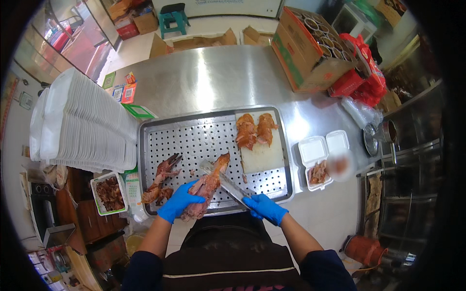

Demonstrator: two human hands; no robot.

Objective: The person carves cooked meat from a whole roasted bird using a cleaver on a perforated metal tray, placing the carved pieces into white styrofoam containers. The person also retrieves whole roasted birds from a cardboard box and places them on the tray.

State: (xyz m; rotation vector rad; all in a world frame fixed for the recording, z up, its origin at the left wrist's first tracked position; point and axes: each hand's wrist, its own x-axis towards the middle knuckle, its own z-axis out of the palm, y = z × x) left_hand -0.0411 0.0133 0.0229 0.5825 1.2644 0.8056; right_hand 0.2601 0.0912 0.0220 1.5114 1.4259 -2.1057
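Observation:
My left hand (pixel 182 200), in a blue glove, grips a roast duck carcass (pixel 205 189) over the near edge of a perforated steel tray (pixel 189 136). In my right hand (pixel 265 208), also gloved in blue, is the handle of a long knife (pixel 233 187). Its blade slants up and left and passes behind the carcass, so part of it is hidden. Left of the carcass lie a duck head and neck (pixel 165 172) with other pieces. Two browned slabs of duck meat (pixel 246 131) rest on a white cutting board (pixel 262 160) at the tray's right end.
Stacked white foam containers (pixel 87 123) rise left of the tray. Below them stands a box of dark meat pieces (pixel 110 192). To the right, an open foam box (pixel 312 151) holds duck pieces (pixel 318 172). A carton of round tubs (pixel 309 54) occupies the table's far right.

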